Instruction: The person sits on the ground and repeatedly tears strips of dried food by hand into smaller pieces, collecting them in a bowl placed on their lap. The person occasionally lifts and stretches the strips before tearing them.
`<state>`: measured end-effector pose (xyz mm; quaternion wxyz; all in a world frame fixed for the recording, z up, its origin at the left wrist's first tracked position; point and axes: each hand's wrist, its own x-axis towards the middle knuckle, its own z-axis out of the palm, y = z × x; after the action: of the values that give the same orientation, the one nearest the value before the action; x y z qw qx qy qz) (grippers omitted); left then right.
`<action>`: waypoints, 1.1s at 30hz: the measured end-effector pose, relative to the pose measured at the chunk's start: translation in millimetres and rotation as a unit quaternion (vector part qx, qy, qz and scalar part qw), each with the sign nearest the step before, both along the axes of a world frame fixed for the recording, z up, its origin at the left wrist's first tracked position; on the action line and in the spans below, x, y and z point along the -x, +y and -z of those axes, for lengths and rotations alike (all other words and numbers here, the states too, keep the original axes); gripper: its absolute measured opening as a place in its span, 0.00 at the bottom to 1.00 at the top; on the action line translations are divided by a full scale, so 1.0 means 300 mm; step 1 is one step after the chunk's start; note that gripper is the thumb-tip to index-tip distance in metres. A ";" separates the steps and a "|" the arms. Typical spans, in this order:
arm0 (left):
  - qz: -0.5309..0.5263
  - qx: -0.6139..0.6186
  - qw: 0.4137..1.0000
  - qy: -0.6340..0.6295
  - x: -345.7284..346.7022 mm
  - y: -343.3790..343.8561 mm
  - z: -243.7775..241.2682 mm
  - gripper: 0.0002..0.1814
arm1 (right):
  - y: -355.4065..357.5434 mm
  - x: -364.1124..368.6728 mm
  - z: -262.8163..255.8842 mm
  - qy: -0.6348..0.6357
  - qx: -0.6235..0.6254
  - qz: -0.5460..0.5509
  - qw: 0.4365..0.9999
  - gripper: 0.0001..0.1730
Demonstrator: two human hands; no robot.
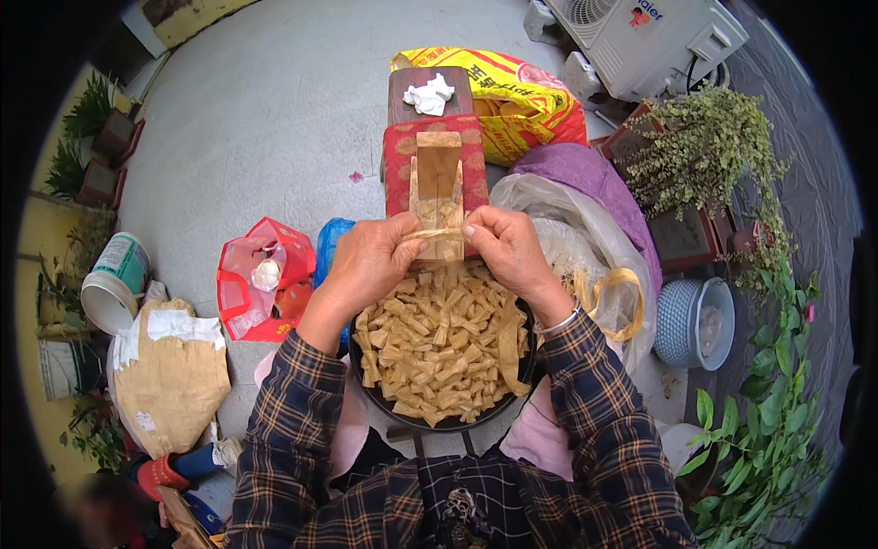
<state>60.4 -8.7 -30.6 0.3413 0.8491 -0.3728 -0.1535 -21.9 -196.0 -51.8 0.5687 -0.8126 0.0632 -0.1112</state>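
Between my two hands a narrow, rolled tan strip point(435, 235) of dried material is stretched level. My left hand point(379, 250) pinches one end and my right hand point(504, 240) the other. Just beyond the strip, a wooden block tool point(438, 175) with two side rails rests on a red patterned cloth point(398, 158) over a bench. Under my hands, a round dark pan point(439, 420) is heaped with short knotted or folded tan pieces point(432, 343). One longer flat strip point(509, 343) lies along the right of the heap.
A crumpled white tissue point(430, 95) lies on the bench's far end. Beside it stands a yellow and red sack point(535, 103). At right are a clear plastic bag point(562, 213) and a blue basket point(693, 322); at left, a red bag point(264, 281) and a tipped bucket point(115, 281).
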 end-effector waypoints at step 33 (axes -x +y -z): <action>-0.081 0.431 0.892 -0.110 0.125 0.039 -0.015 0.23 | 0.194 0.115 -0.153 0.095 -0.590 -0.179 0.782 0.12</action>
<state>22.8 2.9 -26.1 0.6420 0.6571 -0.3676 0.1447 -56.5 -137.7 -5.9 0.9377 -0.3214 0.0240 0.1296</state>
